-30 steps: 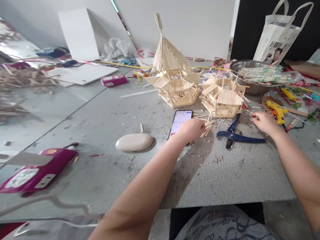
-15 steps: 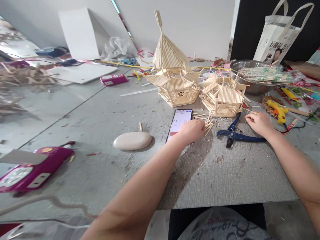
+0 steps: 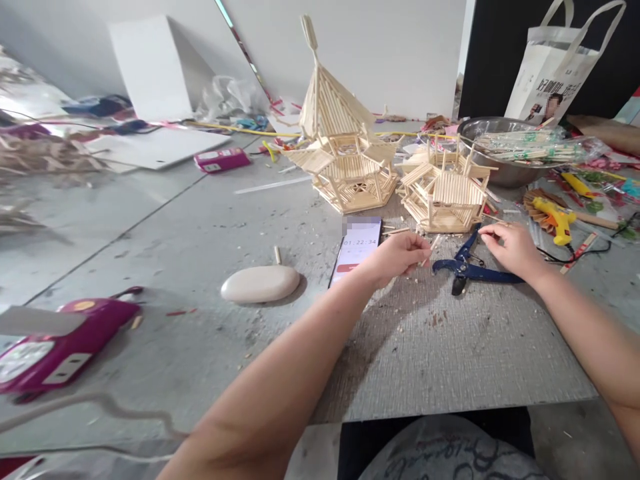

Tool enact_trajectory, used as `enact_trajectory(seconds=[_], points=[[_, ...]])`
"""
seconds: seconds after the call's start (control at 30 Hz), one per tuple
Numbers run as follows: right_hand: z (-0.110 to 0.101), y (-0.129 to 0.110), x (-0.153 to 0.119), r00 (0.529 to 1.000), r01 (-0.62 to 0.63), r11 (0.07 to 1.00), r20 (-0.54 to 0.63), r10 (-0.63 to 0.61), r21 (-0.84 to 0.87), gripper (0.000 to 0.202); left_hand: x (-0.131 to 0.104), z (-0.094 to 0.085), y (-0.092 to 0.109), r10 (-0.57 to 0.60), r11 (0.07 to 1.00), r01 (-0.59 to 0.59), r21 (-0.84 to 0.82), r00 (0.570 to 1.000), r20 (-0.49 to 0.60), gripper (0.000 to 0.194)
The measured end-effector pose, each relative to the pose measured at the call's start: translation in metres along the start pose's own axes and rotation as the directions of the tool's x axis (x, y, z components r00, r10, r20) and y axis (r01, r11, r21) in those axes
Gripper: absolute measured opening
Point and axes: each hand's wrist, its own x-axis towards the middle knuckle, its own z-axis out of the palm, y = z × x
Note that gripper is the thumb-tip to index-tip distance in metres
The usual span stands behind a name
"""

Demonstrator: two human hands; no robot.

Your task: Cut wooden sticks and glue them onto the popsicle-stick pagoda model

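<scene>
My left hand (image 3: 400, 257) is closed in a pinch on short wooden sticks (image 3: 435, 247), held just above the table beside the phone (image 3: 356, 243). My right hand (image 3: 515, 247) has its thumb and fingers pressed together by the upper handle of a blue hand cutter (image 3: 477, 272); whether anything is between those fingertips I cannot make out. The cutter lies on the table between both hands. Behind them stands a small stick-built pavilion model (image 3: 457, 200) with open upper parts. To its left is a taller stick pavilion (image 3: 350, 147) with a pointed roof.
A metal bowl (image 3: 467, 130) holds bagged sticks at the back right, near a yellow glue gun (image 3: 555, 217) and a white tote bag (image 3: 550, 73). On the left lie a pale oval object (image 3: 260, 283) and a purple power strip (image 3: 95, 333). Wood scraps litter the tabletop.
My left hand has lifted from the loose stick pile and turned, with short sticks showing at its fingertips. My right hand has shifted slightly left, towards the cutter's handle.
</scene>
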Motion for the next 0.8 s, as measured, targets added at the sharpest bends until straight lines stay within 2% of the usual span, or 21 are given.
enact_trajectory(seconds=[0.07, 0.17, 0.3, 0.43, 0.53, 0.6, 0.7, 0.8], points=[[0.000, -0.015, -0.002, 1.000, -0.007, 0.996, -0.007, 0.008, 0.094, 0.020, 0.000, 0.007, 0.000, -0.011, 0.992, 0.013, -0.124, 1.000, 0.019, 0.007], [0.001, -0.034, -0.005, 1.000, -0.026, 0.970, 0.021, 0.022, 0.242, 0.024, 0.000, 0.015, 0.000, -0.032, 0.976, 0.041, -0.213, 0.999, 0.043, 0.012], [0.005, -0.047, -0.008, 0.995, -0.057, 0.911, 0.098, 0.018, 0.409, 0.029, -0.002, 0.022, 0.001, -0.033, 0.974, 0.058, -0.221, 0.993, 0.118, 0.017], [0.011, -0.046, -0.009, 0.978, -0.187, 0.839, 0.174, 0.112, 0.511, 0.024, -0.003, 0.025, 0.001, 0.007, 0.986, 0.017, -0.167, 0.990, 0.140, 0.016], [0.017, -0.041, -0.009, 0.959, -0.268, 0.776, 0.234, 0.159, 0.571, 0.019, -0.001, 0.023, -0.003, 0.043, 0.999, -0.043, -0.005, 0.995, 0.085, 0.019], [0.018, -0.038, -0.009, 0.952, -0.301, 0.740, 0.241, 0.191, 0.601, 0.019, 0.002, 0.018, -0.006, 0.087, 0.979, -0.084, 0.187, 0.996, -0.009, 0.021], [0.018, -0.032, -0.008, 0.944, -0.330, 0.734, 0.212, 0.252, 0.594, 0.018, 0.005, 0.008, -0.009, 0.209, 0.858, -0.082, 0.507, 0.958, -0.198, 0.021], [0.018, -0.029, -0.006, 0.934, -0.356, 0.738, 0.185, 0.307, 0.573, 0.017, 0.006, 0.000, -0.010, 0.244, 0.719, 0.041, 0.693, 0.920, -0.308, 0.028]])
